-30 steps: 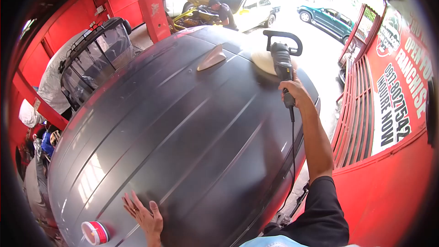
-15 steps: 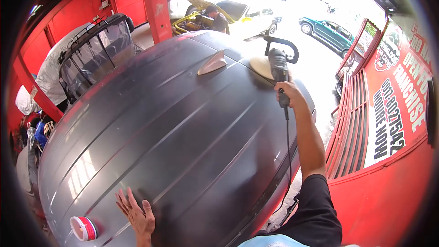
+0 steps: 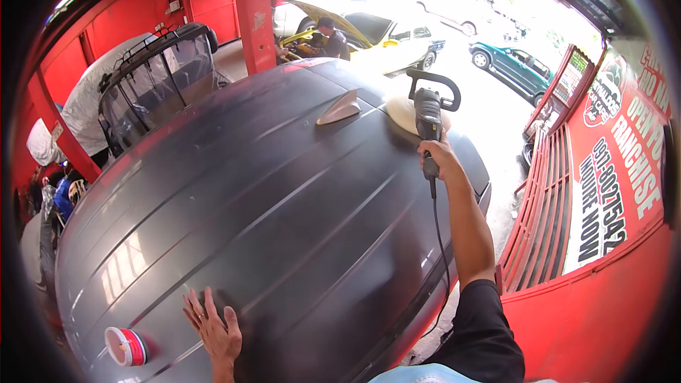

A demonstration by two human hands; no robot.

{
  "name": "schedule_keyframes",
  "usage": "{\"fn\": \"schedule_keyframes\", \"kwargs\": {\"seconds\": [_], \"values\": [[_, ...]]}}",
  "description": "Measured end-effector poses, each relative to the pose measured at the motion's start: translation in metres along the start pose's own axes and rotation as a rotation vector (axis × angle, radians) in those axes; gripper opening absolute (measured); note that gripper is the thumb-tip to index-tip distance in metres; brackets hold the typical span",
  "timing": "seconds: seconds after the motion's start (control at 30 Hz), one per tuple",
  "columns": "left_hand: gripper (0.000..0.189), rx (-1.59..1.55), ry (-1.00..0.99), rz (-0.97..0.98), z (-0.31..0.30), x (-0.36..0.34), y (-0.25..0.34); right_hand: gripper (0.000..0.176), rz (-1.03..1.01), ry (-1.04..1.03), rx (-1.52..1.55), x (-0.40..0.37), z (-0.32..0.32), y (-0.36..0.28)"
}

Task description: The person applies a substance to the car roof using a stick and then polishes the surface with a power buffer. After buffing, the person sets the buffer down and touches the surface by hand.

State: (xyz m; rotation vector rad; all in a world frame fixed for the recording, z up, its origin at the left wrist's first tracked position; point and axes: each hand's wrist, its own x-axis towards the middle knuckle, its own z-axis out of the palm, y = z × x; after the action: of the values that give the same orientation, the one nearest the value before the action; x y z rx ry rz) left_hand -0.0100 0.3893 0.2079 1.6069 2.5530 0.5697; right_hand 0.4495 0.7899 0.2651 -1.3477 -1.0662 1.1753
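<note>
My right hand is wrapped round the rear grip of a black car polisher. The polisher's pale round pad lies against the far right part of a dark car roof, and a black cord trails from its end toward me. A D-shaped handle stands up at its front. Near the roof's close edge, my left hand rests flat with fingers spread, holding nothing. To its left a small red and white tub sits on the roof.
A shark-fin antenna rises from the roof left of the polisher. A red post stands beyond the roof. Past it a person leans at a yellow car with its hood up. A red slatted bench and a signboard line the right side.
The polisher and my right hand have shifted slightly left and toward me across the roof. My left hand stays on the roof. The view has tilted a little.
</note>
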Motion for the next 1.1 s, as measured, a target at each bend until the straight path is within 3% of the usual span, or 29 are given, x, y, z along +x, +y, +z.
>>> {"fn": "schedule_keyframes", "kwargs": {"seconds": [0.23, 0.43, 0.57, 0.73, 0.8, 1.03, 1.1], "values": [[0.061, 0.026, -0.006, 0.023, -0.003, 0.000, 0.006, 0.093, 0.068, 0.104, -0.012, -0.060, -0.060, 0.023], [0.061, -0.017, -0.024, 0.049, -0.004, 0.003, 0.005, 0.079, 0.077, 0.226, -0.014, -0.108, -0.099, 0.025], [0.060, -0.032, -0.023, 0.042, -0.002, 0.003, 0.004, 0.079, 0.088, 0.149, 0.014, -0.100, -0.117, 0.036], [0.061, -0.052, -0.010, 0.022, -0.004, 0.003, 0.004, 0.090, 0.096, 0.096, -0.080, -0.062, -0.099, 0.049], [0.063, -0.052, -0.009, 0.026, -0.003, 0.002, 0.002, 0.102, 0.002, 0.184, -0.316, -0.046, -0.081, 0.050], [0.062, -0.029, -0.019, 0.011, -0.008, 0.000, 0.006, 0.112, 0.029, 0.064, -0.318, -0.017, -0.035, 0.031], [0.063, -0.016, -0.011, 0.027, -0.008, 0.000, 0.005, 0.112, -0.056, -0.001, -0.324, -0.001, -0.026, 0.034]]}}
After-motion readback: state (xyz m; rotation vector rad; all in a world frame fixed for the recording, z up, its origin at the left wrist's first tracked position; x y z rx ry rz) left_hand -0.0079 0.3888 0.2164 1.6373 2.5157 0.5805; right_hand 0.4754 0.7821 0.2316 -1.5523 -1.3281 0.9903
